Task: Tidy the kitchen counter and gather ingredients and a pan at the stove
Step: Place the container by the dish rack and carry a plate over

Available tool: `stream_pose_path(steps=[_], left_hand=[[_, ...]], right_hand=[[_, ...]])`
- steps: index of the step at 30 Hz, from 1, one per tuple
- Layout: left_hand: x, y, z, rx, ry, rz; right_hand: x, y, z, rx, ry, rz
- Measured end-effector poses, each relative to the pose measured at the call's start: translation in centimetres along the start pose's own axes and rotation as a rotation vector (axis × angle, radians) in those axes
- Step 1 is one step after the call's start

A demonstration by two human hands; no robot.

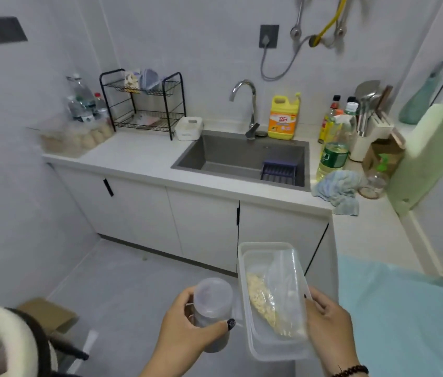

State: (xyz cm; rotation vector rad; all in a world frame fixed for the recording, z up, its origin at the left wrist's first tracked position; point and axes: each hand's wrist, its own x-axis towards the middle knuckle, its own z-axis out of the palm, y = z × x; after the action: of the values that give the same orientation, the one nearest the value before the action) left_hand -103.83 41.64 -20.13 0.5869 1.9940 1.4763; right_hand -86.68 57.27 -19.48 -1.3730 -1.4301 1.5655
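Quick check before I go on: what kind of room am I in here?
Most likely a small home kitchen: a sink with a faucet set in a white counter, and dish soap beside it.

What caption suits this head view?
Left hand grips a lidded jar, right hand holds a clear container, facing the sink.

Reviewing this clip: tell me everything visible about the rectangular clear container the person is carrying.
The rectangular clear plastic container is shallow, lidless and translucent, with rounded corners and a raised rim. The right hand grips its right long side, fingers curled over the rim, holding it in the air above the floor, tilted with its open face toward the camera. Inside lies a clear plastic bag partly filled with pale yellow grainy bits. Its left edge sits close to the jar in the left hand; contact is unclear.
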Motion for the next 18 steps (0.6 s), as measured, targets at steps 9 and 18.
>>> stream_pose_path(steps=[9,18], left_hand=[[9.2,0.7,-2.6,-0.055,0.286,-0.048],[15.2,-1.0,-9.5,-0.098,0.443,-0.083]], right_hand=[[11.0,-4.8,9.2,-0.029,-0.261,-0.035],[14.9,-6.9,20.4,-0.120,-0.393,0.017]])
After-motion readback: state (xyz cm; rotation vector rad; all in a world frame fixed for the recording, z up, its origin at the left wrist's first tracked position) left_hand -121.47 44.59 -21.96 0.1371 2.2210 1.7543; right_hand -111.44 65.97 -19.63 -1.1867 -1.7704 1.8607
